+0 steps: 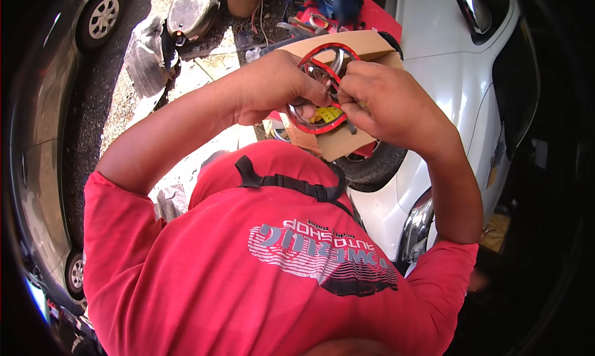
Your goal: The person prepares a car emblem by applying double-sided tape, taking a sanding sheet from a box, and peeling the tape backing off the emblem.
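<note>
A round part with a red rim point(318, 131) is held up in front of my chest, above an open cardboard box. My left hand point(276, 88) grips its left side, with the thumb on the inner part. At its right side my right hand point(384, 102) is closed, fingers curled tightly against the rim; a small dark tip shows just below them, too small to name. Something yellow point(327, 114) shows through the lower opening of the red-rimmed part. The cardboard box point(365, 43) is partly hidden behind my hands.
A white car point(434, 77) stands close on the right, with a tyre point(378, 165) below the box. On the left is a dark car point(37, 170). Removed grey parts point(149, 58) lie on the ground at the upper left. Red surfaces with tools are behind the box.
</note>
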{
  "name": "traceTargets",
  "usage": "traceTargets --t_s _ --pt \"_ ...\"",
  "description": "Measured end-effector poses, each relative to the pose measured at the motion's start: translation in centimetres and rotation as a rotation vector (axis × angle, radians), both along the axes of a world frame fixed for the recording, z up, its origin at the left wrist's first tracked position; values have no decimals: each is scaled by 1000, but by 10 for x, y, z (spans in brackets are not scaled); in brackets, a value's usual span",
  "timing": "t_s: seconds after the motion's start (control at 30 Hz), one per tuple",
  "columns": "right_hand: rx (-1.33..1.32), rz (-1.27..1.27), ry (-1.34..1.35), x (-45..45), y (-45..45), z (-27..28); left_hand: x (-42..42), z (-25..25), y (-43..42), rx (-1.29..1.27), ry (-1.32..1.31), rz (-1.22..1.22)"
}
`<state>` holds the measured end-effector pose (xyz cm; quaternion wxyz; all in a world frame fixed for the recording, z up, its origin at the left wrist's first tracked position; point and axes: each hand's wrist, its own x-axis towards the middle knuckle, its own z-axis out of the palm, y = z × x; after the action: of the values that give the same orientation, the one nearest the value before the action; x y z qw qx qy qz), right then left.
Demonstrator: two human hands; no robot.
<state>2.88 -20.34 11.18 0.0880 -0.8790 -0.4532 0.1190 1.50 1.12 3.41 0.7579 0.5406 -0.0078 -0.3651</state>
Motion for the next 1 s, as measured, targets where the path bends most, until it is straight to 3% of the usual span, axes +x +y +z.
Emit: traceTargets --t_s 0.17,0.43,0.77,0.93,1.0 --pt "70 -87 -105 -17 4 0 1 -5 2 -42 18 17" --pt "231 -3 -364 -33 -12 -25 -1 -14 2 -116 110 88" --pt "218 -30 -332 -40 -23 -38 -2 -34 0 -131 172 115" --pt "411 -275 -200 -41 -37 -42 -4 -21 5 -76 152 120" --pt "381 -238 -236 -43 -34 -42 -4 -27 5 -65 126 107"
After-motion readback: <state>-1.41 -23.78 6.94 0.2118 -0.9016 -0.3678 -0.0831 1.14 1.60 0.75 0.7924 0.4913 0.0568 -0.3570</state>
